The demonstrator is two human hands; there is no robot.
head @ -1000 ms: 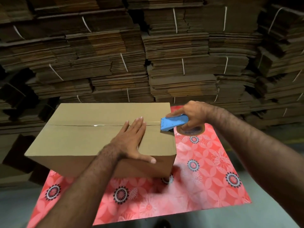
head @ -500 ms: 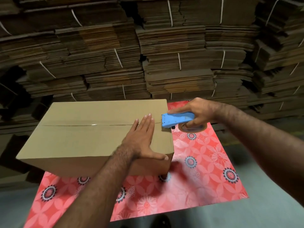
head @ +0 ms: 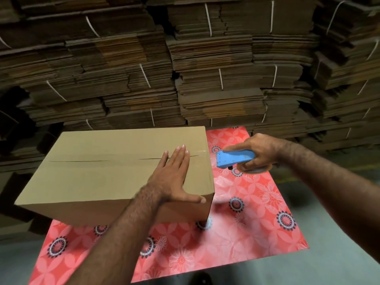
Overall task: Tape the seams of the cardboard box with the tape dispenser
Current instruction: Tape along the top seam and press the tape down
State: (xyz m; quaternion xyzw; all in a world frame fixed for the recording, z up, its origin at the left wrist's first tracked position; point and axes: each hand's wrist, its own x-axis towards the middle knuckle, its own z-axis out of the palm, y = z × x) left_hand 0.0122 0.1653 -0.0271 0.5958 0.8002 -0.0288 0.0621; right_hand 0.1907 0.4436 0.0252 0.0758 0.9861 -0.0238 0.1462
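The cardboard box (head: 115, 171) sits on the left half of a table covered by a red floral cloth (head: 246, 212), its flaps closed and the centre seam (head: 82, 161) running from the box's left end to its right end across the top. The box's near right corner lies toward the middle of the table; its left end overhangs the cloth's left edge.

The left hand (head: 172, 177) lies flat on the box top near the right end, fingers straight and together with their tips reaching just across the seam, thumb spread out along the box's near top edge. It holds nothing.

The right hand (head: 257, 153) grips a blue tape dispenser (head: 234, 159), fingers curled round its handle and index finger stretched along the top. The dispenser hangs over the cloth just beside the right end of the box, level with the seam, its front end facing the box but apart from it. A roll of brown tape (head: 255, 168) shows under the hand.

Behind the table's far edge rise stacks of flattened cardboard (head: 205, 68) bundled with white straps.
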